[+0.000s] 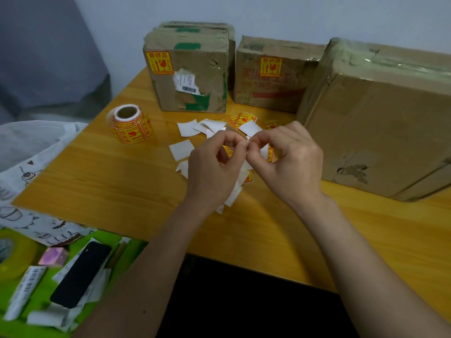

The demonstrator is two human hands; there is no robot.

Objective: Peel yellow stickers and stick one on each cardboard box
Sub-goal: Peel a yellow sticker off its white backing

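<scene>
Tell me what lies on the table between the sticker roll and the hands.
In the head view, white backing squares lie between the sticker roll and the left hand; otherwise it is bare wooden table.

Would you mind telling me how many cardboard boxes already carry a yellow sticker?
2 show one: the left box, sticker at its upper left corner, and the middle box, sticker top centre. The large right box shows none, though hidden faces might.

A flat black phone is lying on the bright green surface, sitting near a small pink cube and a yellowish tape roll lying further left.
</scene>
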